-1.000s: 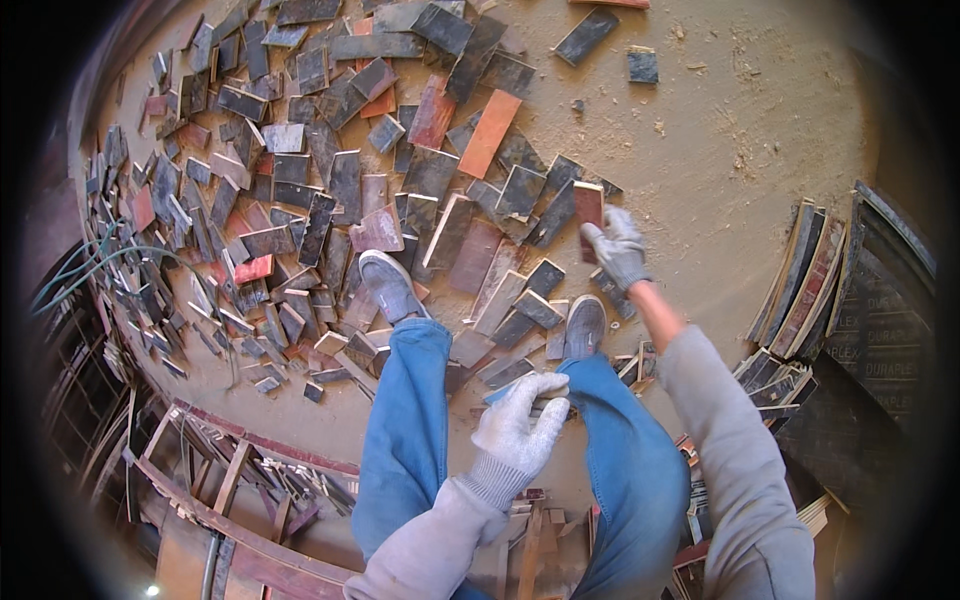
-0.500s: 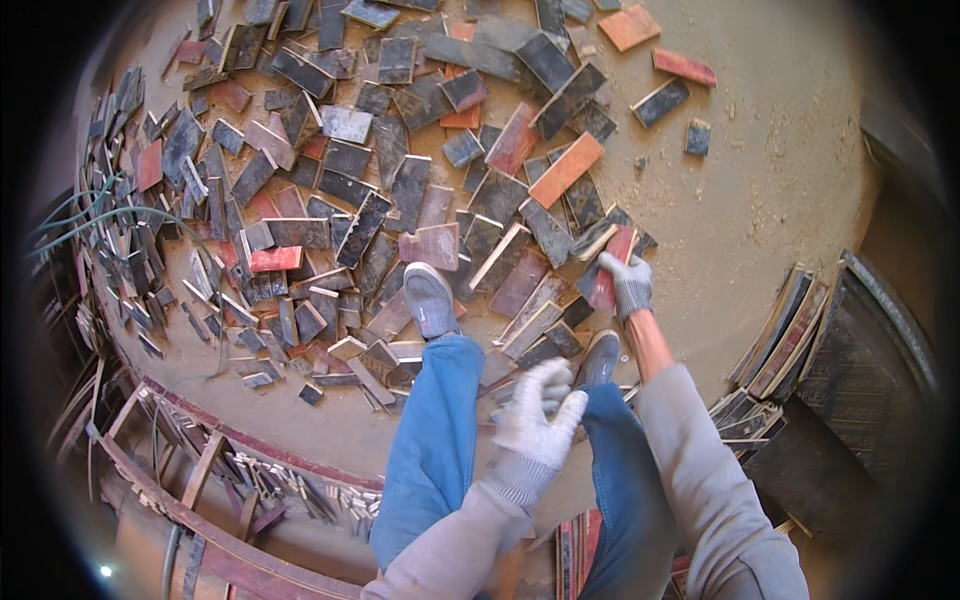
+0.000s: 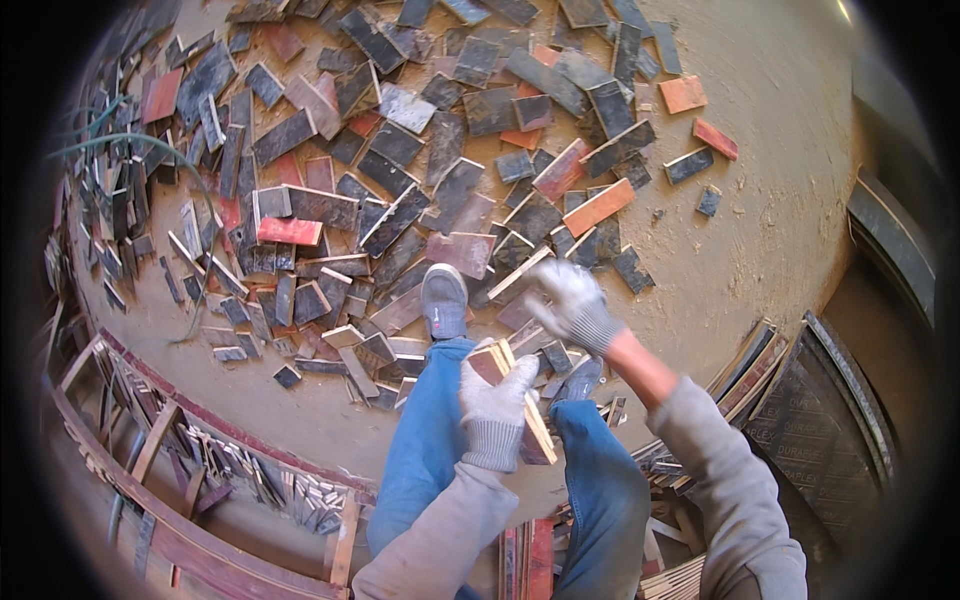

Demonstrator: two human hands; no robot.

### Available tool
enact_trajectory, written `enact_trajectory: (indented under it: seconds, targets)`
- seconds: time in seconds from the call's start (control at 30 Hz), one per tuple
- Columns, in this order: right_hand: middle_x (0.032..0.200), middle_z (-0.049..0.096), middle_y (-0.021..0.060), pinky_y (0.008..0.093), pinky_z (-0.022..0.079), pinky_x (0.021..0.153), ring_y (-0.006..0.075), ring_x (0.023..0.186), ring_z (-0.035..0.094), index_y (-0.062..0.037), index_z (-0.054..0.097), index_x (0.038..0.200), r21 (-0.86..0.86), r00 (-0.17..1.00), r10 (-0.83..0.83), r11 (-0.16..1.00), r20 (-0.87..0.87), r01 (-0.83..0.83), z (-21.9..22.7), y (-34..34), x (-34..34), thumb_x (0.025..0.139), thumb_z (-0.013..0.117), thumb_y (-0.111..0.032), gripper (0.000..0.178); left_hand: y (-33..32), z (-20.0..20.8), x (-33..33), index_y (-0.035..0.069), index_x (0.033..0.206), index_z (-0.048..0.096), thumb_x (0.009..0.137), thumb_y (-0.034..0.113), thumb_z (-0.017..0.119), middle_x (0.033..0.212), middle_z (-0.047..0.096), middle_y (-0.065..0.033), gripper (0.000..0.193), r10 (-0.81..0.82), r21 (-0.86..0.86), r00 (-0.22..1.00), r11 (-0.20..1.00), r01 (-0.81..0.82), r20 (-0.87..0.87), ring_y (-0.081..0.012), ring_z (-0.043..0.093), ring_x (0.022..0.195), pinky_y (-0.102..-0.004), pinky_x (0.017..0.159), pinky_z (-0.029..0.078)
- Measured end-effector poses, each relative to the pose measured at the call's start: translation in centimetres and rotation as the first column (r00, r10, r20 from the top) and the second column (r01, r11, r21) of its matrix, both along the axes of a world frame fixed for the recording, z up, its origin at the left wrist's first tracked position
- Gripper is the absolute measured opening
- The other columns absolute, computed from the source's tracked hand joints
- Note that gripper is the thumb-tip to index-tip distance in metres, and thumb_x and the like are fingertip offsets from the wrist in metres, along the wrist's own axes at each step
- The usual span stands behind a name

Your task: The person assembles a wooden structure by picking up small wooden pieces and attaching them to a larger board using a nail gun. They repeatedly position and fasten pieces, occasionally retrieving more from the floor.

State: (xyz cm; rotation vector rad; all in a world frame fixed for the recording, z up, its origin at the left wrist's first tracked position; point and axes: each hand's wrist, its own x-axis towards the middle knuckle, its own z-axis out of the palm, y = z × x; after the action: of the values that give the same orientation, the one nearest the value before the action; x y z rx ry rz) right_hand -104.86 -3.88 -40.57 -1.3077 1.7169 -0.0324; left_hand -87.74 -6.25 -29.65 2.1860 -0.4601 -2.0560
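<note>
In a grey-white work glove, my left hand is closed round a small stack of plywood offcuts, held over my lap with their pale cut edges showing. My right hand, gloved too, hovers over the near side of the heap, its fingers apart and slightly blurred, with nothing visible in them. Below it lie dark and reddish plywood offcuts, scattered at all angles. An orange offcut rests on top of the heap beyond my right hand.
My shoes stand at the heap's near edge. Stacked boards and a large dark panel are at the right. A curved wooden frame runs along the lower left. A green hose crosses the far left.
The reddish offcut has left the ground and my right hand no longer holds it. My left hand, empty before, now grips a stack of offcuts. My right hand has moved left; the view has shifted.
</note>
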Motion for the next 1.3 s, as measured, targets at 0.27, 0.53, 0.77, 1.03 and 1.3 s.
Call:
enact_trajectory:
  seconds: [0.27,0.53,0.77,1.03,1.3]
  targets:
    - [0.149,0.055,0.0170,0.0504,0.036,0.119,0.0341,0.139,0.051,-0.0103,0.048,0.150,-0.286,0.826,0.365,0.813,-0.429,-0.507,-16.1,-15.5,6.3,0.091,0.054,-0.008,0.060,-3.5,-0.6,2.6,0.005,0.120,0.051,0.090,0.011,0.078,0.101,0.067,-0.0142,0.041,0.393,0.121,0.919,0.915,-0.385,-0.046,-0.0283,0.074,0.080,-0.0384,0.066,0.064]
    - [0.127,0.063,0.0168,0.0519,0.040,0.111,0.0365,0.125,0.055,-0.0123,0.073,0.096,-0.064,0.810,0.498,0.839,-0.309,-0.540,-12.2,-15.2,6.3,0.085,0.074,-0.033,0.024,-6.4,0.8,4.8,0.005,0.147,0.043,0.090,0.018,0.081,0.112,0.069,-0.0195,0.070,0.558,0.177,0.822,0.826,-0.535,-0.118,-0.0291,0.074,0.082,-0.0417,0.073,0.065]
    - [0.125,0.065,0.0174,0.0484,0.048,0.101,0.0365,0.120,0.059,-0.0125,0.076,0.096,-0.185,0.784,0.516,0.781,-0.344,-0.596,-15.5,-20.0,15.2,0.075,0.080,-0.032,0.030,-7.6,0.2,7.2,0.002,0.130,0.054,0.085,0.018,0.085,0.100,0.070,-0.0157,0.057,0.535,0.040,0.842,0.845,-0.533,-0.076,-0.0244,0.073,0.073,-0.0345,0.064,0.063]
    - [0.100,0.073,0.0022,0.0284,0.053,0.084,0.0101,0.091,0.064,-0.0032,0.071,0.112,0.398,0.861,-0.438,0.860,0.258,0.319,13.7,-13.8,7.2,0.085,0.087,-0.034,0.043,-7.7,1.8,14.7,0.007,0.135,0.057,0.095,0.018,0.073,0.134,0.064,-0.0154,0.044,0.818,0.274,0.451,0.554,-0.786,-0.358,-0.0288,0.065,0.120,-0.0502,0.097,0.058]
    - [0.092,0.074,0.0052,0.0298,0.056,0.070,0.0100,0.079,0.067,-0.0010,0.066,0.121,0.401,0.882,-0.024,0.896,0.471,-0.190,43.1,-15.0,22.0,0.088,0.086,-0.027,0.047,-4.8,24.3,28.3,0.003,0.141,0.056,0.091,0.019,0.073,0.131,0.066,-0.0145,0.055,0.681,0.327,0.123,0.492,-0.807,-0.722,-0.0316,0.066,0.118,-0.0473,0.105,0.054]
